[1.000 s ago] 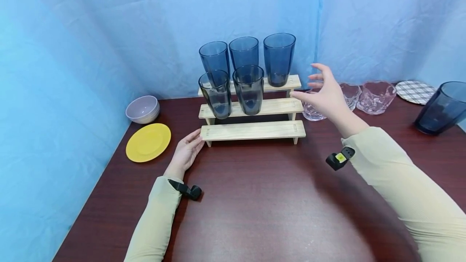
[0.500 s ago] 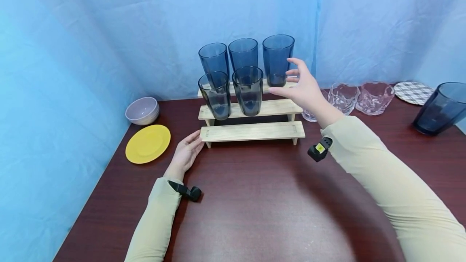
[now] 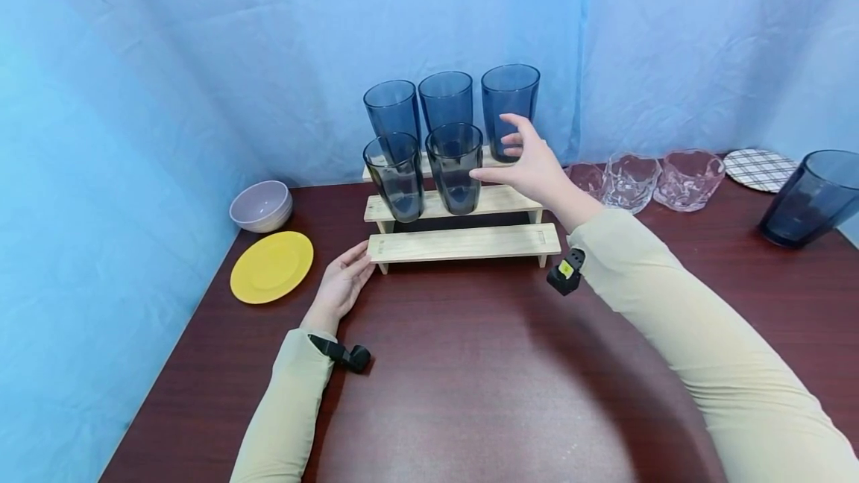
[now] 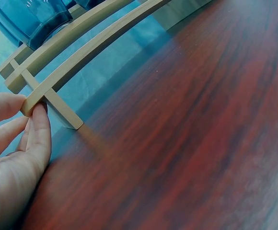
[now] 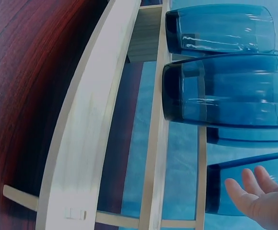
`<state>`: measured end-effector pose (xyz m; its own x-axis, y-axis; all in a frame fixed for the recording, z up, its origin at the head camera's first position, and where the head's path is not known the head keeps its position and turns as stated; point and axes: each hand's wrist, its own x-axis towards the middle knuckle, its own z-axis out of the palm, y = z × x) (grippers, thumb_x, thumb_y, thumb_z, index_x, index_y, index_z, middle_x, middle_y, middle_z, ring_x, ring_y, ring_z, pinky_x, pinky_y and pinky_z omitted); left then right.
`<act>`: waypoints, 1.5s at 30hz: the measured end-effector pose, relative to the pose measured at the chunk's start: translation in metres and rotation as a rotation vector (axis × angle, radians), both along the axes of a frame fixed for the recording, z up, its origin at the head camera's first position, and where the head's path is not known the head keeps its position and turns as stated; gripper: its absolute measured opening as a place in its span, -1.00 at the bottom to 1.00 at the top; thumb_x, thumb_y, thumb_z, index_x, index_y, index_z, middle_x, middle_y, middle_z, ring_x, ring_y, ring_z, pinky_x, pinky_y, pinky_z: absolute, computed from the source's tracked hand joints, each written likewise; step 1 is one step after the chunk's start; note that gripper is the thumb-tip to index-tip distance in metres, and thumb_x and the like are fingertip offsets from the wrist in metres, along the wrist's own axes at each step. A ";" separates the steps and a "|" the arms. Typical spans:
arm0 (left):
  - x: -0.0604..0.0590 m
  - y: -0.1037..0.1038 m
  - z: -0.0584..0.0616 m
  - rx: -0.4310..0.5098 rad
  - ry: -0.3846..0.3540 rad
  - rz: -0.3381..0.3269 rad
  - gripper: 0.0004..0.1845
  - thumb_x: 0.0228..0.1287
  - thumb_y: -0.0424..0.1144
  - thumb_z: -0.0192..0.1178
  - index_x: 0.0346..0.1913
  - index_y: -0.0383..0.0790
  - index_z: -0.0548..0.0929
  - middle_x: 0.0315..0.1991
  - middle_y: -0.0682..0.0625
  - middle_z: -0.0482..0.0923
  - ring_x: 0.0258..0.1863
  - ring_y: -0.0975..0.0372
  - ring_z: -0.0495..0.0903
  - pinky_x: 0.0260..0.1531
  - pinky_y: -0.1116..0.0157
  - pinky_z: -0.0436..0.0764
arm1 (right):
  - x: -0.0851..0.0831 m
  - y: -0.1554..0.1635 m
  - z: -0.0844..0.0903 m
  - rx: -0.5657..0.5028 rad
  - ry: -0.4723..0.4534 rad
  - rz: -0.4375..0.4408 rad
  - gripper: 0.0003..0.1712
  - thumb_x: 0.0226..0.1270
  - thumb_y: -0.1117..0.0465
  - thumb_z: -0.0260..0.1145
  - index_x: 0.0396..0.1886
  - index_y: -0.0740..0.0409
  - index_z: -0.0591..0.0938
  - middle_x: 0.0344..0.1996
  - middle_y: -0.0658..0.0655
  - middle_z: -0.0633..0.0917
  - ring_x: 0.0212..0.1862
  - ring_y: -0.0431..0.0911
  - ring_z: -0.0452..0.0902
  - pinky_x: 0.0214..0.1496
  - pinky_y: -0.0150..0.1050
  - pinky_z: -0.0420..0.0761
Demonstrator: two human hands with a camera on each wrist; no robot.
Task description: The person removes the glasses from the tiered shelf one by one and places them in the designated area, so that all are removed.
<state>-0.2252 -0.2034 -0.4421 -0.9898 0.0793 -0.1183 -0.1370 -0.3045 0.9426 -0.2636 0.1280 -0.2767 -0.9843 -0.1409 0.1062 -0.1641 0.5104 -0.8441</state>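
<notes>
A three-tier wooden stand [image 3: 463, 243] holds tall blue-grey glasses. Three are on the top tier, among them the top right glass [image 3: 510, 95], and two on the middle tier, the left one [image 3: 397, 177] and the right one [image 3: 455, 166]. My left hand [image 3: 338, 285] pinches the left end of the lowest shelf between thumb and fingers, as the left wrist view shows [image 4: 19, 158]. My right hand [image 3: 533, 170] is spread in a C shape beside the right middle-tier glass, thumb overlapping its edge. Its fingers pass in front of the top right glass. Whether it touches either is unclear.
A lilac bowl [image 3: 262, 206] and a yellow plate [image 3: 271, 267] are at the left. Clear faceted glasses [image 3: 631, 181], a checked round mat [image 3: 761, 170] and another tall blue glass [image 3: 808, 200] stand at the right. Blue curtains [image 3: 302, 36] line the table's back and sides.
My right hand has moved left, from right of the stand to beside the right middle-tier glass. My left hand stays on the lowest shelf's end. The glasses have not moved.
</notes>
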 end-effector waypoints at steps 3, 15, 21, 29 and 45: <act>0.001 0.002 0.007 0.020 -0.041 0.012 -0.43 0.37 -0.40 0.06 0.41 -0.33 0.21 0.38 -0.19 0.20 0.15 0.26 0.43 0.23 0.34 0.39 | -0.002 -0.004 -0.001 -0.012 0.001 0.015 0.15 0.01 -0.08 0.49 0.50 -0.13 -0.01 0.35 0.23 0.27 0.37 0.07 0.20 0.31 0.08 0.34; 0.004 0.009 0.017 0.049 -0.100 0.042 -0.45 0.42 -0.52 -0.15 0.44 -0.41 0.08 0.42 -0.24 0.06 -0.13 0.45 0.53 -0.08 0.53 0.51 | 0.002 -0.025 0.002 -0.040 -0.014 0.063 0.18 -0.01 -0.01 0.52 0.50 -0.14 -0.02 0.36 0.23 0.24 0.39 0.11 0.18 0.29 0.07 0.37; 0.004 0.010 0.017 0.054 -0.105 0.045 -0.45 0.42 -0.52 -0.15 0.44 -0.39 0.10 0.41 -0.22 0.09 -0.13 0.44 0.53 -0.10 0.54 0.51 | 0.001 -0.029 -0.003 -0.024 0.000 0.068 0.18 -0.02 -0.03 0.52 0.49 -0.18 -0.01 0.39 0.20 0.21 0.37 0.08 0.19 0.28 0.08 0.37; 0.005 0.010 0.018 0.043 -0.105 0.046 -0.45 0.42 -0.52 -0.14 0.43 -0.38 0.11 0.41 -0.22 0.09 -0.12 0.44 0.53 -0.10 0.53 0.51 | 0.000 -0.030 -0.015 -0.078 -0.005 0.084 0.19 -0.01 0.03 0.52 0.49 -0.31 -0.06 0.41 0.24 0.16 0.39 0.12 0.15 0.28 0.12 0.35; 0.003 0.009 0.017 0.026 -0.127 0.049 -0.45 0.42 -0.50 -0.12 0.44 -0.35 0.12 0.42 -0.19 0.11 -0.05 0.41 0.49 0.16 0.41 0.43 | -0.005 -0.044 -0.041 -0.095 0.190 0.002 0.20 -0.03 0.07 0.54 0.48 -0.30 -0.05 0.31 0.23 0.31 0.30 0.06 0.26 0.17 0.05 0.44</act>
